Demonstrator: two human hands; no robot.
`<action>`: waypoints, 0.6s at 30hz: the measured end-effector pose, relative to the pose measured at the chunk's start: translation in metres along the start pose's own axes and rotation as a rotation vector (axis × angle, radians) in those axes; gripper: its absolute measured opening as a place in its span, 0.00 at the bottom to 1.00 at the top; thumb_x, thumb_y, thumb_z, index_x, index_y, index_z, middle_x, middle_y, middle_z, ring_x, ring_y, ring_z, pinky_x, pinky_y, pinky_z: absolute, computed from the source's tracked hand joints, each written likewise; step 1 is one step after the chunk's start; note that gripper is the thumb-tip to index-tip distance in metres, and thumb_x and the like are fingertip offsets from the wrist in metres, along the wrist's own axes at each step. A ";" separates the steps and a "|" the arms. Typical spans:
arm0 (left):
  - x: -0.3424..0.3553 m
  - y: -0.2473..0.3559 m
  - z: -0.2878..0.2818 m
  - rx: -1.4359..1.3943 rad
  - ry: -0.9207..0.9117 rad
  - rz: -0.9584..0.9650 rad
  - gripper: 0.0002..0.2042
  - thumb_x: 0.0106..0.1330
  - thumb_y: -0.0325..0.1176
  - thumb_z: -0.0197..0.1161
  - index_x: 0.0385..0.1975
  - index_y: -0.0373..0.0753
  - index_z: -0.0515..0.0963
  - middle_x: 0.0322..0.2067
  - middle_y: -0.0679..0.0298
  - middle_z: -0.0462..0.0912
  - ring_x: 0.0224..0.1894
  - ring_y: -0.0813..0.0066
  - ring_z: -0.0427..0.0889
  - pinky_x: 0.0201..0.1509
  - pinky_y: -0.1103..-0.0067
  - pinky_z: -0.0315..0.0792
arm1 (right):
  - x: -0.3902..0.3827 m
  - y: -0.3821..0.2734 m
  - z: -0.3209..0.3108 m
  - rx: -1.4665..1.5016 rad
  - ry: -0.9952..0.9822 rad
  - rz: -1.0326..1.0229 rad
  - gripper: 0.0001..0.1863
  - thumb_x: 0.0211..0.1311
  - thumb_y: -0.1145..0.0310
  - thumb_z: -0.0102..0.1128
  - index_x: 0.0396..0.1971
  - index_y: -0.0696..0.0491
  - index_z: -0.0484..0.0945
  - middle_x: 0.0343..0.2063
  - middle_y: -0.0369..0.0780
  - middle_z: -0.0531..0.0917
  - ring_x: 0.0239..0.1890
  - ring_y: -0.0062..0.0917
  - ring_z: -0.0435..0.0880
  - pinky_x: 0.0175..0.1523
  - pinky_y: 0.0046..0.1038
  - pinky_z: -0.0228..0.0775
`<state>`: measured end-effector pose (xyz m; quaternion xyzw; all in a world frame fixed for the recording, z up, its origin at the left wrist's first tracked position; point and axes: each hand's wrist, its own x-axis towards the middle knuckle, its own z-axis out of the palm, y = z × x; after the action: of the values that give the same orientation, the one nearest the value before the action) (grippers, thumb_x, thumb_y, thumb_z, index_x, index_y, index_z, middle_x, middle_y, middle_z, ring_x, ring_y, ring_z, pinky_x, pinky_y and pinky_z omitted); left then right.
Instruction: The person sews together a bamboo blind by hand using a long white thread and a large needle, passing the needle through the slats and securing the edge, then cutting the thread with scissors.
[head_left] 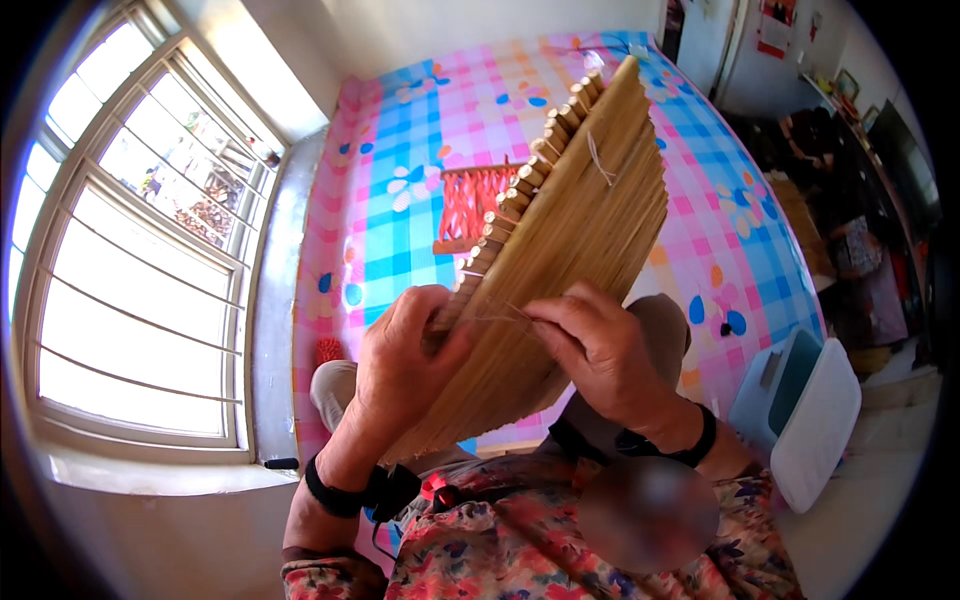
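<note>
A: What do the hands have hold of?

B: The left hand (410, 345) is closed around the near part of the long left edge of a panel of stalks (570, 240), with the thumb on the upper face. The right hand (595, 345) has thumb and forefinger brought together, as it seems to me, on a thin thread (503, 313). Its other fingers are curled, and what is under them I cannot tell.

A: Which hand is nearer to that edge?

B: The left one, for it is on the edge itself. The right hand is over the face, a little inward, and the thread lies in the short gap between the two hands.

A: And how does the panel lie from the grip?

B: Most of it goes away from the hands. Its long axis runs slantwise, from the lap at lower left to the far corner at upper right. The round cut ends of the stalks stand in a row along the left edge, beyond the left hand. A loose loop of string (600, 160) lies on the far part of the face.

A: What is farther out?

B: A red woven piece (480, 205) lies on the checked sheet (400, 240), left of the panel. At the right is a tub (770, 375) with a pale lid (820, 425) leaning.
</note>
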<state>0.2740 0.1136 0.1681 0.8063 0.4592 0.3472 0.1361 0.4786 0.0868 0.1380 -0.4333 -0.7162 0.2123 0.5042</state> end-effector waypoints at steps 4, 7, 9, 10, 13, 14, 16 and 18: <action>-0.020 -0.003 -0.023 -0.040 0.066 -0.165 0.13 0.54 0.20 0.66 0.38 0.33 0.72 0.29 0.66 0.78 0.31 0.86 0.75 0.35 0.85 0.72 | 0.015 -0.015 0.021 0.022 -0.035 -0.142 0.13 0.55 0.76 0.61 0.41 0.53 0.79 0.25 0.41 0.73 0.25 0.35 0.77 0.28 0.32 0.69; -0.045 -0.021 -0.030 -0.200 0.096 -0.280 0.13 0.56 0.18 0.64 0.40 0.32 0.71 0.33 0.66 0.78 0.35 0.85 0.77 0.40 0.86 0.73 | 0.021 -0.028 0.039 -0.014 -0.139 -0.176 0.13 0.56 0.76 0.60 0.42 0.53 0.79 0.25 0.41 0.73 0.26 0.35 0.77 0.28 0.32 0.70; -0.057 -0.032 -0.030 -0.179 0.180 -0.294 0.13 0.53 0.23 0.66 0.38 0.34 0.73 0.27 0.66 0.76 0.30 0.84 0.74 0.35 0.84 0.71 | 0.024 -0.035 0.051 -0.009 -0.200 -0.180 0.12 0.56 0.75 0.60 0.41 0.53 0.79 0.26 0.41 0.73 0.26 0.35 0.78 0.29 0.32 0.70; -0.062 -0.038 -0.029 -0.177 0.241 -0.292 0.14 0.51 0.27 0.69 0.36 0.36 0.74 0.22 0.65 0.73 0.24 0.83 0.72 0.29 0.83 0.70 | 0.025 -0.035 0.057 -0.028 -0.246 -0.163 0.11 0.57 0.75 0.59 0.41 0.53 0.79 0.26 0.42 0.74 0.27 0.36 0.78 0.29 0.32 0.70; -0.071 -0.054 -0.036 -0.239 0.329 -0.404 0.12 0.53 0.26 0.68 0.35 0.35 0.74 0.23 0.68 0.74 0.25 0.86 0.71 0.30 0.85 0.69 | 0.029 -0.022 0.078 0.117 -0.261 -0.116 0.08 0.58 0.75 0.58 0.39 0.54 0.78 0.28 0.42 0.75 0.30 0.35 0.78 0.33 0.30 0.70; -0.074 -0.059 -0.037 -0.235 0.339 -0.423 0.12 0.53 0.26 0.68 0.35 0.35 0.74 0.23 0.68 0.74 0.25 0.86 0.71 0.30 0.85 0.69 | 0.031 -0.019 0.082 0.127 -0.281 -0.117 0.08 0.58 0.75 0.58 0.39 0.54 0.78 0.28 0.42 0.75 0.30 0.35 0.78 0.33 0.30 0.70; -0.078 -0.071 -0.040 -0.382 0.432 -0.461 0.11 0.55 0.25 0.67 0.35 0.34 0.73 0.25 0.71 0.74 0.26 0.88 0.70 0.31 0.87 0.68 | 0.036 -0.014 0.091 0.264 -0.263 -0.023 0.06 0.60 0.76 0.56 0.37 0.55 0.77 0.29 0.42 0.75 0.30 0.30 0.78 0.36 0.27 0.69; -0.083 -0.082 -0.041 -0.383 0.448 -0.491 0.10 0.56 0.25 0.66 0.35 0.34 0.73 0.25 0.71 0.75 0.27 0.89 0.71 0.32 0.87 0.68 | 0.044 -0.018 0.095 0.263 -0.279 0.001 0.06 0.60 0.76 0.56 0.37 0.55 0.77 0.28 0.40 0.75 0.31 0.28 0.77 0.37 0.26 0.69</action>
<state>0.1652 0.0847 0.1181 0.5365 0.5837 0.5515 0.2593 0.3804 0.1266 0.1368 -0.3302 -0.7450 0.3622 0.4524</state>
